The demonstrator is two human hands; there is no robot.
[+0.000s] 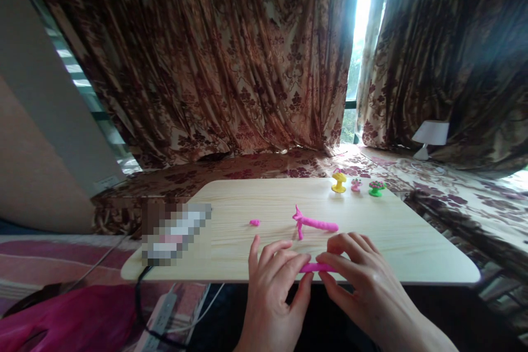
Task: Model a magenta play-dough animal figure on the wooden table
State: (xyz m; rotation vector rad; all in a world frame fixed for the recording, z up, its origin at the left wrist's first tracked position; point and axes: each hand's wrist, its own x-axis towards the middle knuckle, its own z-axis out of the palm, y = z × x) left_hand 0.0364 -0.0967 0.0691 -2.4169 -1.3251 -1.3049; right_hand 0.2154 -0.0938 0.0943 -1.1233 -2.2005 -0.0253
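Between both hands, at the table's front edge, is a short roll of pink modelling clay (pixel 317 267). My left hand (pixel 274 275) pinches its left end between thumb and fingers, the outer fingers raised. My right hand (pixel 361 272) pinches the right end the same way, and its fingers hide that end. Just beyond the hands lies a branched pink clay piece (pixel 317 224), a long stem with short forks at its left end. A small pink clay lump (pixel 255 223) rests farther left.
The pale wooden table (pixel 231 198) carries a yellow clay figure (pixel 339 182), a pink one (pixel 356 185) and a green one (pixel 377 188) at the back right. A blurred-out object (pixel 177 234) with a black cable lies left. A white lamp (pixel 431 133) stands behind; below is a power strip (pixel 159 319).
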